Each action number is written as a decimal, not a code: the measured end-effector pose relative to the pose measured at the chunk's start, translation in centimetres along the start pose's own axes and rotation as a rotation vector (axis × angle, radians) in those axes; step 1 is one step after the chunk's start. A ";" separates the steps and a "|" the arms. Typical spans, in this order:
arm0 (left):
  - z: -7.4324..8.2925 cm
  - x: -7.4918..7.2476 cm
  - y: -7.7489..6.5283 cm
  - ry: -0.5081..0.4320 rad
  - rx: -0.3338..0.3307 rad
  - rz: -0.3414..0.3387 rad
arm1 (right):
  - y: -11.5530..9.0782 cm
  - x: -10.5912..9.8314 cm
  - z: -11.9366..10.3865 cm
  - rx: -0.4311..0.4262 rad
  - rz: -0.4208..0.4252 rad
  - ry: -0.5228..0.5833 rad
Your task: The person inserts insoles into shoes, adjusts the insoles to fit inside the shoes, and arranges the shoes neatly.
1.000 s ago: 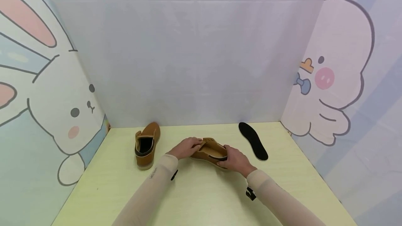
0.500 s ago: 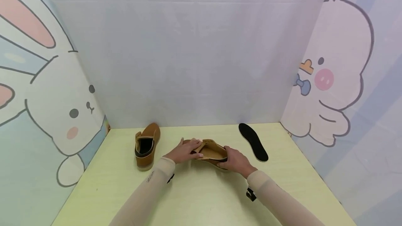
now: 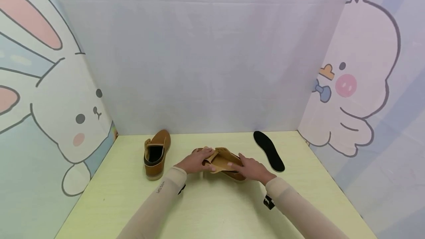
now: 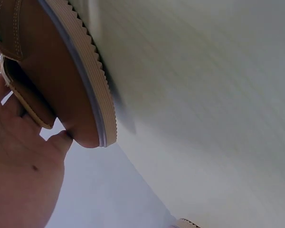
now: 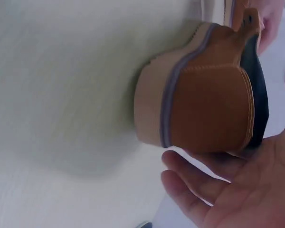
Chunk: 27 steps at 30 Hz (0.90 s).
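Observation:
A brown leather shoe [image 3: 223,160] with a tan lining sits on the table between both hands, toe to the left. My left hand [image 3: 195,160] holds it at the front, thumb on the toe and fingers around the loosened tongue flap; the left wrist view shows the shoe's toe [image 4: 76,109] against that hand [image 4: 23,156]. At the heel is my right hand [image 3: 255,169], its thumb stretched over the shoe's opening. In the right wrist view the relaxed fingers of this hand [image 5: 242,185] touch the far side of the heel [image 5: 209,109], and the thumb is blurred, off the leather.
A matching brown shoe [image 3: 157,154] stands on the left, toe pointing to the back. On the right lies a black insole [image 3: 269,151]. The pale yellow table [image 3: 212,209] is bounded by a plain grey back wall [image 3: 206,65] and cartoon-printed side walls.
My left hand has shifted from the tongue side toward the near eyelets, spreading the opening wider. The right thumb has moved from the outside of the heel up over the opening.

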<state>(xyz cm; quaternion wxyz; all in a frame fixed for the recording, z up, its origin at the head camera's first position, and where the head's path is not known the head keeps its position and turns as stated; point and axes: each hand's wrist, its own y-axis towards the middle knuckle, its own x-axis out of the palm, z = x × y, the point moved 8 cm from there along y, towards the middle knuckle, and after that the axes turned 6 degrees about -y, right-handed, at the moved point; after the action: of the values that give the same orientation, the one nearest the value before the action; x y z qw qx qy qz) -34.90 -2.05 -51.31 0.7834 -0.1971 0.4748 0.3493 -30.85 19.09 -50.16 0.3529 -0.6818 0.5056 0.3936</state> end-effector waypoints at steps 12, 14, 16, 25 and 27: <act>-0.5 0.1 -0.1 -0.044 0.008 0.007 | 2.8 -4.7 8.6 0.147 0.218 -0.196; -0.4 0.1 -0.1 -0.055 0.006 0.004 | 2.6 -4.8 10.3 0.192 0.202 -0.219; -0.4 0.2 -0.1 -0.055 -0.001 0.002 | 2.2 -4.6 11.8 0.236 0.176 -0.227; -0.4 0.2 -0.1 -0.059 -0.028 0.008 | 1.4 -3.9 13.7 0.199 0.147 -0.268; -0.4 0.2 -0.1 -0.064 -0.032 0.006 | 1.6 -3.7 13.8 0.185 0.147 -0.265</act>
<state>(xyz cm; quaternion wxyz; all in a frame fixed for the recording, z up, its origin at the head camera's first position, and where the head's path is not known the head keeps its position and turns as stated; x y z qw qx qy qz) -35.00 -2.33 -51.67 0.7937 -0.1971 0.4445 0.3654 -35.60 32.38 -53.09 0.4481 -0.5499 0.5372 0.4564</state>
